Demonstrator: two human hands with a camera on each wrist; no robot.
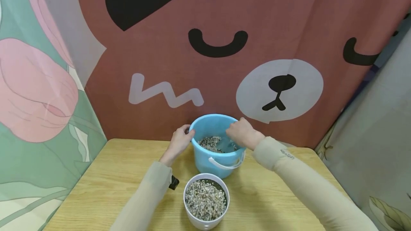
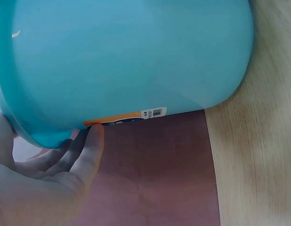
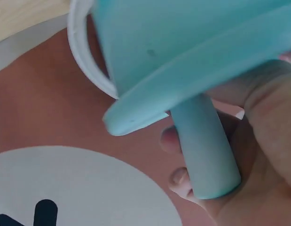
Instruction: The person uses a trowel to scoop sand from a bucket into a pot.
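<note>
A light blue bucket [image 1: 205, 161] stands on the table, with grey-white gravel [image 1: 210, 143] on its bottom. My left hand [image 1: 179, 142] grips the bucket's rim on the left, thumb at the edge and fingers against the outer wall. Over the right side of the rim, my right hand [image 1: 243, 133] holds a small blue shovel by its round handle [image 3: 208, 150]. The shovel's blade is down in the bucket at the gravel, partly hidden by the hand. In front of the bucket, a white pot [image 1: 203, 224] is filled with similar gravel [image 1: 205, 199].
The bucket's white carrying handle [image 1: 221, 166] hangs down at its front. Beneath everything is a light wooden table [image 1: 128, 174]. A brown cloth with a bear face [image 1: 154, 63] hangs right behind the table. Patterned curtains [image 1: 35, 92] stand at either side.
</note>
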